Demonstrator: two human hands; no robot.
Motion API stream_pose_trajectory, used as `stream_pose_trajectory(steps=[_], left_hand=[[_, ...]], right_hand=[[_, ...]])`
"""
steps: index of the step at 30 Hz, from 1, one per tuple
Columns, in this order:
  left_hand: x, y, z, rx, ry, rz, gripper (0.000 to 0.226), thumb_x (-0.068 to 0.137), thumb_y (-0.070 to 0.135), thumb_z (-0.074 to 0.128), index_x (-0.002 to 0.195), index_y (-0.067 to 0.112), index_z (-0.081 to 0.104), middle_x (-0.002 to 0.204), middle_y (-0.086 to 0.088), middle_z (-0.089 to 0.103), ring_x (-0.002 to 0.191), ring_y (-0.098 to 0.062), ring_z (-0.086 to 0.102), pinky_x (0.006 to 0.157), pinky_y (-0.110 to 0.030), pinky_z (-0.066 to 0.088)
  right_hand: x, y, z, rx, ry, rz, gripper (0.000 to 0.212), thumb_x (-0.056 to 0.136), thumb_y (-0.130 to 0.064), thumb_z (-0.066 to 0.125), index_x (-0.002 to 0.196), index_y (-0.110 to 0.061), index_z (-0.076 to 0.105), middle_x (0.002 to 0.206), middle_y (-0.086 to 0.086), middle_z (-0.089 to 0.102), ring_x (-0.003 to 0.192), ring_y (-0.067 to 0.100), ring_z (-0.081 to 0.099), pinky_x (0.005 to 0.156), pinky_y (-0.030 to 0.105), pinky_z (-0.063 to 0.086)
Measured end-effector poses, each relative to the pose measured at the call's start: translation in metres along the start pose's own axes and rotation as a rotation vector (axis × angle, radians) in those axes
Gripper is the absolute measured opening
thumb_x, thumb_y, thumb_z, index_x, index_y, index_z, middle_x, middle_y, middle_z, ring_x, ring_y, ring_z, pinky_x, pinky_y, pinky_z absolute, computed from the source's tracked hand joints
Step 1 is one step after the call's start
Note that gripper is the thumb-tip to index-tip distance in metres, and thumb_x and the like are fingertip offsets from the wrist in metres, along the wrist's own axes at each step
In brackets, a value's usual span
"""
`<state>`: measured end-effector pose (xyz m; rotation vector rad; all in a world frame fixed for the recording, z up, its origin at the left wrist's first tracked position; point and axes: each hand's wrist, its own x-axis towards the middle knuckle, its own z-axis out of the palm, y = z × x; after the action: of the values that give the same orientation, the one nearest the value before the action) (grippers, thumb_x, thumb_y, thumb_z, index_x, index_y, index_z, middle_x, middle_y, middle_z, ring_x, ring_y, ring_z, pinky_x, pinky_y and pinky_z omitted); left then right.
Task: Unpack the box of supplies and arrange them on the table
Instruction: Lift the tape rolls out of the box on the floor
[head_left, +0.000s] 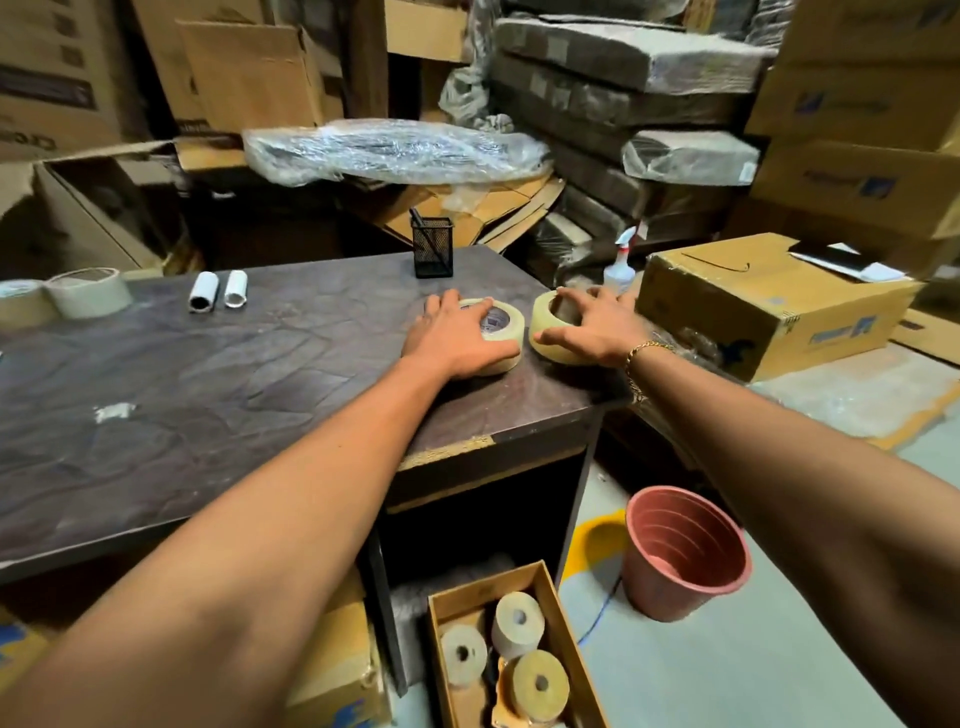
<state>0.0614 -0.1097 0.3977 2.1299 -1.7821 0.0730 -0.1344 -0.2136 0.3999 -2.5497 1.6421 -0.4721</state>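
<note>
Beige tape rolls (498, 332) (556, 327) — one under each hand (457, 338) (597, 327).

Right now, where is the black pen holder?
In the head view, the black mesh pen holder stands at the far edge of the table, right of the two small white rolls and beyond the hands' tape rolls.
</note>
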Motion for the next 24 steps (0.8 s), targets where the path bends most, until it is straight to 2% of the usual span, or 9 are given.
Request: stream_pose_trajectory(steps=[3, 6, 8, 10, 13, 16, 19, 24], left_hand=[[0.003, 0.000, 0.006, -0.043, -0.023, 0.029, 0.086, 0.072, 0.079, 0.052, 0.146, 0.037, 0.037, 0.153, -0.008, 0.033, 0.141, -0.031, 0.027, 0.109, -0.048, 0.032], [-0.001, 0.000, 0.002, -0.054, -0.044, 0.011, 0.100, 0.068, 0.085, 0.050, 0.151, 0.033, 0.029, 0.159, -0.008, 0.025, 0.146, -0.031, 0.021, 0.114, -0.051, 0.027], [-0.011, 0.002, -0.002, -0.010, -0.015, -0.009, 0.106, 0.066, 0.090, 0.045, 0.152, 0.032, 0.024, 0.160, -0.009, 0.021, 0.147, -0.032, 0.018, 0.114, -0.054, 0.023], [-0.031, 0.009, -0.007, 0.016, 0.069, 0.019, 0.099, 0.071, 0.086, 0.044, 0.150, 0.030, 0.029, 0.159, -0.009, 0.023, 0.146, -0.032, 0.019, 0.114, -0.054, 0.024], [-0.077, 0.029, -0.011, -0.005, 0.281, 0.252, 0.068, 0.080, 0.066, 0.051, 0.137, 0.028, 0.047, 0.146, -0.003, 0.039, 0.135, -0.026, 0.034, 0.106, -0.049, 0.037], [-0.131, 0.049, 0.003, -0.089, 0.438, 0.534, 0.047, 0.084, 0.049, 0.056, 0.121, 0.021, 0.061, 0.129, -0.002, 0.054, 0.120, -0.025, 0.048, 0.095, -0.039, 0.042], [-0.168, 0.050, 0.038, -0.133, 0.387, 0.612, 0.039, 0.085, 0.042, 0.057, 0.115, 0.018, 0.065, 0.121, -0.002, 0.059, 0.112, -0.024, 0.053, 0.089, -0.037, 0.044], [-0.197, 0.024, 0.112, -0.140, 0.165, 0.498, 0.037, 0.088, 0.043, 0.052, 0.117, 0.024, 0.061, 0.119, 0.004, 0.055, 0.109, -0.017, 0.050, 0.087, -0.037, 0.047]], right_hand=[[0.007, 0.005, 0.008, -0.008, -0.042, -0.066, 0.092, 0.073, -0.080, 0.050, 0.151, -0.037, 0.030, 0.161, 0.009, 0.025, 0.144, 0.039, 0.023, 0.117, 0.047, 0.026], [0.000, 0.009, 0.003, 0.048, -0.013, -0.101, 0.094, 0.075, -0.076, 0.056, 0.152, -0.031, 0.028, 0.160, 0.010, 0.027, 0.144, 0.035, 0.028, 0.117, 0.047, 0.028], [-0.016, 0.010, -0.003, 0.135, 0.063, -0.115, 0.088, 0.076, -0.073, 0.057, 0.150, -0.030, 0.033, 0.155, 0.009, 0.035, 0.139, 0.033, 0.035, 0.113, 0.048, 0.033], [-0.040, 0.009, -0.006, 0.229, 0.197, -0.149, 0.075, 0.079, -0.066, 0.058, 0.143, -0.030, 0.043, 0.144, 0.006, 0.046, 0.131, 0.026, 0.042, 0.107, 0.044, 0.038], [-0.084, 0.003, -0.005, 0.392, 0.423, -0.232, 0.050, 0.085, -0.053, 0.059, 0.125, -0.024, 0.058, 0.122, 0.002, 0.058, 0.111, 0.018, 0.053, 0.093, 0.037, 0.046], [-0.132, -0.001, 0.011, 0.609, 0.551, -0.224, 0.026, 0.089, -0.036, 0.063, 0.107, -0.016, 0.063, 0.101, 0.001, 0.064, 0.087, 0.012, 0.062, 0.074, 0.030, 0.051], [-0.172, -0.001, 0.044, 0.674, 0.573, -0.139, 0.018, 0.091, -0.029, 0.061, 0.097, -0.013, 0.064, 0.090, 0.001, 0.066, 0.079, 0.013, 0.063, 0.072, 0.031, 0.052], [-0.213, 0.013, 0.120, 0.631, 0.375, -0.019, 0.013, 0.090, -0.031, 0.061, 0.097, -0.021, 0.063, 0.091, -0.008, 0.065, 0.084, 0.006, 0.062, 0.077, 0.035, 0.053]])
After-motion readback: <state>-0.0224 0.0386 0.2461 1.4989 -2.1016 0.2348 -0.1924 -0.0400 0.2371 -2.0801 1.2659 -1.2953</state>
